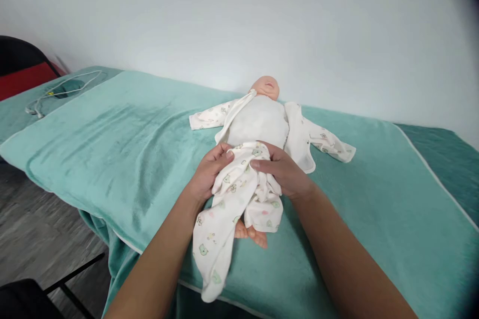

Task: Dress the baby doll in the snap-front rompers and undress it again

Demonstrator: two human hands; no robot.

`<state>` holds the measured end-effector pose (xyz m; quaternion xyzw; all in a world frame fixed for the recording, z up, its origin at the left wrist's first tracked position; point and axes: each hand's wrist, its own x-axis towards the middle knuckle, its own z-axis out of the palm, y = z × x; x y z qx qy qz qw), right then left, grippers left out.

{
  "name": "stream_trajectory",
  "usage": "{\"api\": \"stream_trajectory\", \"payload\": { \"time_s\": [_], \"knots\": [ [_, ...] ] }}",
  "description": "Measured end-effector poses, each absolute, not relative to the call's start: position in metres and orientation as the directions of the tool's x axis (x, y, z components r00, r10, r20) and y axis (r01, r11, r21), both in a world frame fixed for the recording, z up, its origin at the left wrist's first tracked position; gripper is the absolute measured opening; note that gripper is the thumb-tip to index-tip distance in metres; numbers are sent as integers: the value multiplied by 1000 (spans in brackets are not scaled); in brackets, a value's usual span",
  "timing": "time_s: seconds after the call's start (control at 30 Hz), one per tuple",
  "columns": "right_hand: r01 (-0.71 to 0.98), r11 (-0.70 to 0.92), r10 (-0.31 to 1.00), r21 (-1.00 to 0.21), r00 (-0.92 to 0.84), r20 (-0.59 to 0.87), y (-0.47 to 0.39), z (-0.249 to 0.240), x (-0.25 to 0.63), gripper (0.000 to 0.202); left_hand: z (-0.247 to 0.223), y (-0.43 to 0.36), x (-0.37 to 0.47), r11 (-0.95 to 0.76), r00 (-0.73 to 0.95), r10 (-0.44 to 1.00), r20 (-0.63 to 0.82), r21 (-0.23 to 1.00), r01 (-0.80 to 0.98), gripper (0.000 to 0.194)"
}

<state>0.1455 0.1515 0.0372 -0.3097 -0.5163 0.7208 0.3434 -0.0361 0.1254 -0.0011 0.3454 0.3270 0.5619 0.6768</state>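
A baby doll (258, 120) lies on its back on the green blanket, its head toward the wall. Its white printed jacket (299, 139) is spread open at the front, both sleeves stretched out sideways. White printed pants (234, 199) lie over the doll's lower body; one leg of them hangs flat toward me, the other is bunched up. My left hand (211, 169) pinches the left side of the pants' waist. On the right side, my right hand (282, 167) grips the same waist, thumb on top. The doll's feet (250, 234) show below the bunched leg.
The green blanket (93, 144) covers the bed, with a white wall (224, 25) behind it. A white cable (71, 90) lies at the far left. A black and red chair (26, 70) stands beyond, and black furniture (26, 299) is at lower left.
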Motion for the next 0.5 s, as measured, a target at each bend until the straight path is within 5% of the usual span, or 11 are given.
{"api": "stream_trajectory", "payload": {
  "time_s": [0.2, 0.37, 0.5],
  "knots": [
    [-110, -152, 908, -982, -407, -95, 150, 43, 134, 32, -6, 124, -50, 204, 424, 906, 9, 868, -453, 70],
    [-78, -76, 939, -994, -341, -45, 147, 41, 128, 34, -3, 118, -47, 123, 338, 941, -5, 937, -328, 47],
    [18, -43, 902, -999, -430, -47, 148, 45, 132, 34, -6, 115, -44, 154, 254, 967, -31, 864, -480, 39]
  ]
}}
